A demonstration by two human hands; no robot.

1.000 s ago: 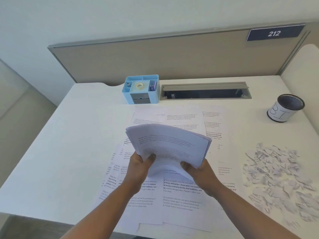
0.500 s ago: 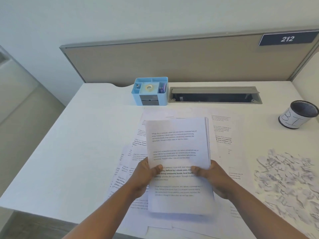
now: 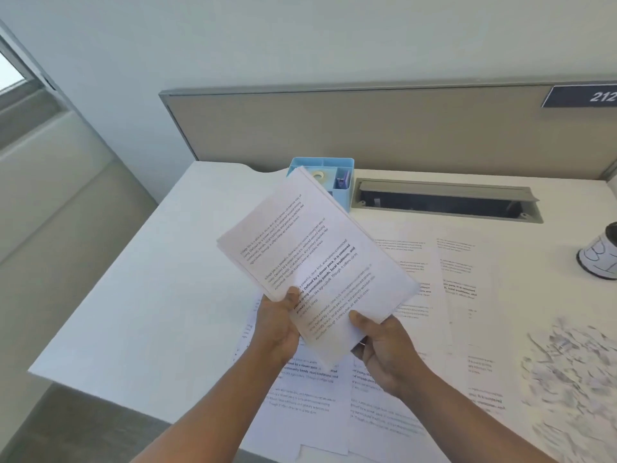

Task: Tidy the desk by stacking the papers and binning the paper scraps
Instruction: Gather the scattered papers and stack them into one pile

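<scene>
A stack of printed papers (image 3: 310, 255) is held above the white desk (image 3: 160, 295), turned at a slant with its far corner toward the blue organizer. My left hand (image 3: 278, 325) grips its lower left edge, thumb on top. My right hand (image 3: 384, 349) grips the lower right corner. More loose printed sheets (image 3: 427, 329) lie spread on the desk under and to the right of the stack. A heap of torn paper scraps (image 3: 574, 372) lies at the right edge. The dark cup with a white label (image 3: 601, 259), serving as the bin, stands at the far right, partly cut off.
A blue desk organizer (image 3: 337, 178) with a tape roll stands at the back, partly hidden by the stack. An open grey cable tray (image 3: 447, 200) sits beside it. A partition panel (image 3: 367, 128) closes the back. The desk's left part is bare white surface.
The held stack has been lifted and rotated to a slant, tilted left toward the organizer. The view has shifted left, so the cup and scraps now sit at the right edge.
</scene>
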